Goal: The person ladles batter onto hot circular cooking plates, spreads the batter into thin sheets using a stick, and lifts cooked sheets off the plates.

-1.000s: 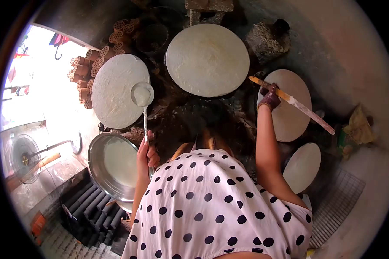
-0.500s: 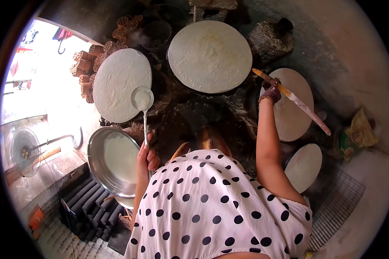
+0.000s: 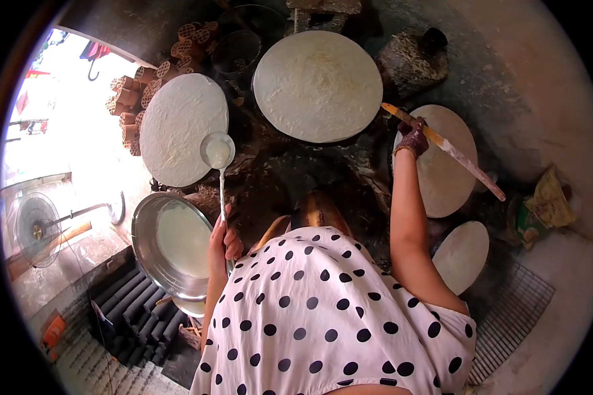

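Note:
My left hand (image 3: 225, 241) is closed around the handle of a ladle (image 3: 218, 151). Pale liquid sits in the ladle's bowl, which overlaps the lower right edge of a round white disc (image 3: 178, 135). Just left of that hand stands a steel basin (image 3: 140, 247) holding pale batter (image 3: 186, 242). My right hand (image 3: 412, 140), in a dark glove, grips a long wooden stick (image 3: 464, 162), its lower part coated white. The stick crosses above the right-hand round disc (image 3: 441, 187); whether it touches cannot be seen. A large white disc (image 3: 317, 85) lies between the hands, farther away.
Perforated clay-coloured cylinders (image 3: 128, 95) are piled at the far left. Black cylinders (image 3: 138, 316) are stacked below the basin, near a fan (image 3: 38, 230). On the right are a smaller pale disc (image 3: 463, 257), a wire rack (image 3: 514, 309) and a yellowish bag (image 3: 552, 199).

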`<state>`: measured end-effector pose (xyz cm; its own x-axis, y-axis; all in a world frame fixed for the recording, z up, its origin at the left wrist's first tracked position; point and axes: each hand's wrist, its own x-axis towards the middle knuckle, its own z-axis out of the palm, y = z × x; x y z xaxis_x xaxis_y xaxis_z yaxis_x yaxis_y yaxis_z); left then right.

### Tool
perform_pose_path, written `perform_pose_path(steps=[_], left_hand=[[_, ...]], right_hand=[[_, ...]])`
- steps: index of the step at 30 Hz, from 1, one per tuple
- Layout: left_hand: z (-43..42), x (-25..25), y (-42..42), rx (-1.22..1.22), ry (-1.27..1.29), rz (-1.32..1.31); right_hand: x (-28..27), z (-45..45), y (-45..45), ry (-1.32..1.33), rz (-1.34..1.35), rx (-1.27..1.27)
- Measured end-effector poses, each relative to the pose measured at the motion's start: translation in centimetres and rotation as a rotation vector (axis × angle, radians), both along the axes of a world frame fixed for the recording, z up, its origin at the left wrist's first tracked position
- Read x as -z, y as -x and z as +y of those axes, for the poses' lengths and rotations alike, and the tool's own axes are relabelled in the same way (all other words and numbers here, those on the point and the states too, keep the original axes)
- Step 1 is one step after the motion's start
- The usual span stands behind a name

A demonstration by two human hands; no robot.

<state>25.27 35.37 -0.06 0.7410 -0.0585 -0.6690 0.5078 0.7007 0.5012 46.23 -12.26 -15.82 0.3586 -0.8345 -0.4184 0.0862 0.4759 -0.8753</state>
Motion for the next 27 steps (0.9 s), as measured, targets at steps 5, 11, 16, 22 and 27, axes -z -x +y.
perform_pose_path(steps=[5,11,16,22,27], left_hand=[[-0.3,-0.7,-0.5,-0.003,0.015,-0.040],[0.5,0.0,0.3,-0.023,0.017,-0.047],[1.5,0.5,1.5,-0.036,0.094,-0.050],[2.5,2.4,2.6,0.049,0.027,0.026],[2.1,3.8,4.0,0.001,0.183,0.105]], right_hand=[[-0.5,2.1,2.1,-0.002,-0.067,-0.079],[8.4,9.2,9.4,-0.346,-0.529,-0.537],[-4.6,17.2,8.9,0.121,0.205,-0.420],[-4.6,17.4,8.4,-0.076,0.059,-0.337],[0.0,17.1,9.1,0.013,0.227,-0.426]])
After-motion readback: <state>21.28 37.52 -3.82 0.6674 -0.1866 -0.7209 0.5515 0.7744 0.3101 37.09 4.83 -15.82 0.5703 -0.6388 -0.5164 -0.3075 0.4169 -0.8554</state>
